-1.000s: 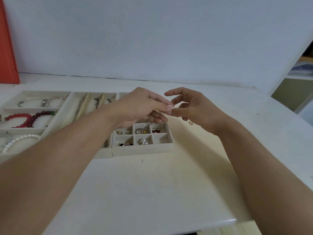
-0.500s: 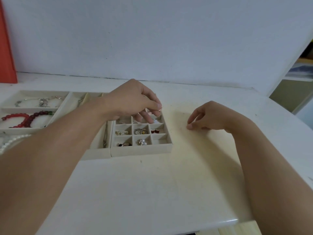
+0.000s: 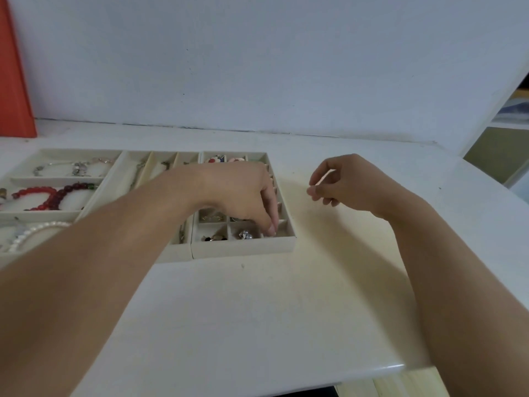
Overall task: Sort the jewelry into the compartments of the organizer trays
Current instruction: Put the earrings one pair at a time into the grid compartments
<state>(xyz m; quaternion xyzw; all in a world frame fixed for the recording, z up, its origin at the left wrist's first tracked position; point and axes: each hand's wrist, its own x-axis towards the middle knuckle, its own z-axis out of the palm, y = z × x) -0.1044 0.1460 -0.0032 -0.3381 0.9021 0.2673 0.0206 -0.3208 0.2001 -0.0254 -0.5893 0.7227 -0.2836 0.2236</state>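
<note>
A cream grid tray (image 3: 243,249) holds small earrings, among them a pearl stud (image 3: 245,234) and a dark pair (image 3: 214,237). My left hand (image 3: 243,196) reaches down into its near right compartment with the fingertips together; whether they hold anything is hidden. To the right, my right hand (image 3: 343,184) hovers above the table with thumb and forefinger pinched together, as on a tiny piece that I cannot make out. Left of the grid tray, a tray with long slots (image 3: 160,164) and a bracelet tray (image 3: 57,179) hold a red bead bracelet (image 3: 37,193), a silver chain (image 3: 74,167) and a pearl strand (image 3: 34,229).
The white table (image 3: 257,310) ends at a front edge (image 3: 372,371) near me. A wall runs close behind the trays. A red panel (image 3: 14,81) stands at the far left and a shelf unit (image 3: 509,110) at the far right.
My hands met above the grid tray, then parted. The left moved down to the near right compartment. The right dropped to the table beside the tray and has now lifted, fingers pinched.
</note>
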